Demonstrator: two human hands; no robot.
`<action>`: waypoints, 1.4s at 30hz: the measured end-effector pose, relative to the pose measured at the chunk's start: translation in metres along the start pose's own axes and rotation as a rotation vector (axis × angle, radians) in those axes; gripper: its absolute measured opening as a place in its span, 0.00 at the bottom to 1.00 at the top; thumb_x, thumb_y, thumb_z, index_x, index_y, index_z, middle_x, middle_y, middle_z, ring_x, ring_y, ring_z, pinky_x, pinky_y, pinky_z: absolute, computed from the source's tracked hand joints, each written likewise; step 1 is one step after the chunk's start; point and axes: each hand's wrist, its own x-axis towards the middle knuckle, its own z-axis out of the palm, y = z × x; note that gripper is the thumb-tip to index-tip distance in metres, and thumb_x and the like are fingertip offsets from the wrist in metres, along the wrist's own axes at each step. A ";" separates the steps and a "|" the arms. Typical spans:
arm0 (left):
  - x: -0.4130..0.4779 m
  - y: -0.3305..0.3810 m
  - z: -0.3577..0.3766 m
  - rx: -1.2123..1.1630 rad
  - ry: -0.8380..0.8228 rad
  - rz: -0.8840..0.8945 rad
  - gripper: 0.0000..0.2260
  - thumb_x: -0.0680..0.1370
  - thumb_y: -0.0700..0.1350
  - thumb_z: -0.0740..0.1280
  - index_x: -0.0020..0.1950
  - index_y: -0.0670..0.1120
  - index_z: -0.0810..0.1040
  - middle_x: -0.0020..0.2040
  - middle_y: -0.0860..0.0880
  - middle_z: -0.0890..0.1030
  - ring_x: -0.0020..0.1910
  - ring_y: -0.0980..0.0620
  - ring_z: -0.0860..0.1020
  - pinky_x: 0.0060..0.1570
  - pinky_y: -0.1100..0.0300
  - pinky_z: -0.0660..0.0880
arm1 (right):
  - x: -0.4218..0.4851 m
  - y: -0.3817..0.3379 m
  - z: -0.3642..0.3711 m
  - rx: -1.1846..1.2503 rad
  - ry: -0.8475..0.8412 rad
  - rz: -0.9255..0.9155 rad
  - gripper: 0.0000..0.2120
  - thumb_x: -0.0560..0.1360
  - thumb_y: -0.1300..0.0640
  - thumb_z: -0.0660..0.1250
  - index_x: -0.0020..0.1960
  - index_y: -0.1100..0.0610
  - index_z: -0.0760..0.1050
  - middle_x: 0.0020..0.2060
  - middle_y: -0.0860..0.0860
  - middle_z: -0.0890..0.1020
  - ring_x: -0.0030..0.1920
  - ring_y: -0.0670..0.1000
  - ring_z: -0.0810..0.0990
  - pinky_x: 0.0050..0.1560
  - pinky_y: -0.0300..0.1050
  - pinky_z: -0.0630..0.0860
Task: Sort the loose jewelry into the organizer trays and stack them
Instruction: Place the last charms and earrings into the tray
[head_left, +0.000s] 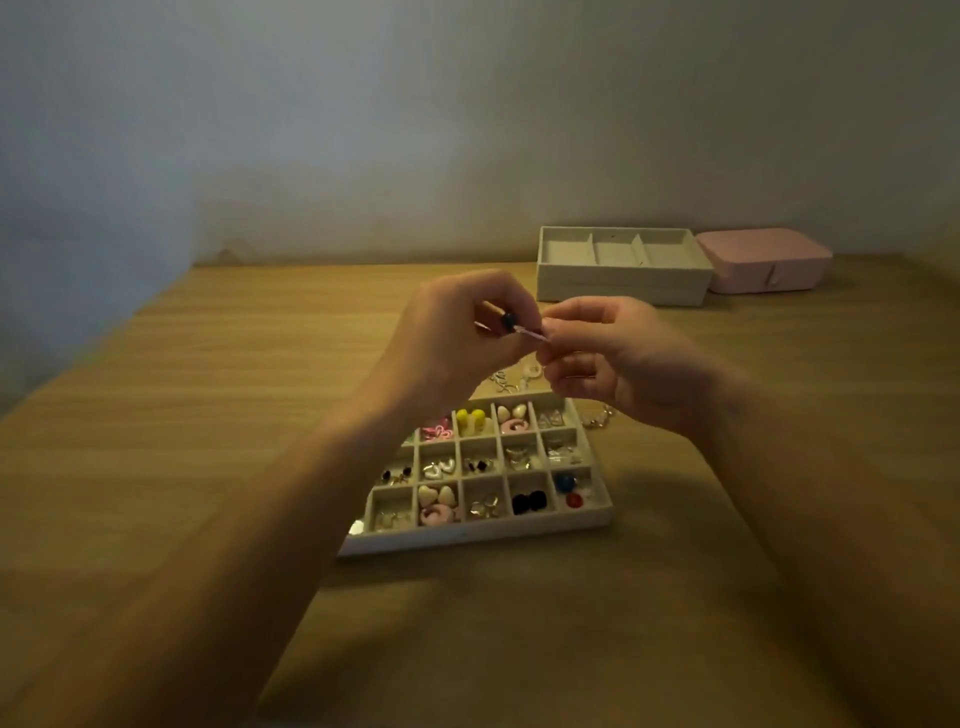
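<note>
Left grip (457, 332) and right grip (613, 358) raised above wooden surface (208, 415), both pinching small jewelry piece with dark bead on thin pink pin (511, 326) held between them, above far edge of flat white many-compartment organizer tray (483, 535)

Tray cells hold earrings, heart shapes, beads

Loose silvery jewelry (506, 383) lies on surface just behind tray

Deeper off-white three-section tray (623, 286) sits far right, pink lidded box (769, 270) just beside it
</note>
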 end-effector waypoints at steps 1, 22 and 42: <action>-0.002 0.005 0.004 -0.034 -0.031 0.005 0.06 0.75 0.40 0.74 0.50 0.48 0.82 0.46 0.53 0.83 0.45 0.57 0.82 0.45 0.60 0.82 | -0.007 0.003 -0.007 0.055 -0.011 -0.009 0.14 0.77 0.60 0.69 0.62 0.63 0.78 0.41 0.54 0.83 0.39 0.50 0.82 0.41 0.42 0.81; -0.031 -0.008 0.024 -0.322 -0.013 -0.170 0.10 0.75 0.34 0.72 0.53 0.46 0.82 0.50 0.52 0.85 0.48 0.53 0.85 0.50 0.57 0.82 | -0.028 0.038 -0.018 -0.323 0.059 -0.119 0.04 0.78 0.59 0.71 0.52 0.57 0.82 0.43 0.53 0.87 0.43 0.54 0.87 0.44 0.48 0.85; -0.034 -0.002 0.032 -0.320 -0.063 -0.219 0.07 0.76 0.34 0.71 0.51 0.45 0.83 0.50 0.49 0.84 0.47 0.52 0.84 0.47 0.59 0.82 | -0.035 0.042 0.000 -1.149 -0.020 -0.143 0.11 0.69 0.48 0.78 0.41 0.44 0.76 0.41 0.41 0.78 0.43 0.43 0.77 0.43 0.46 0.79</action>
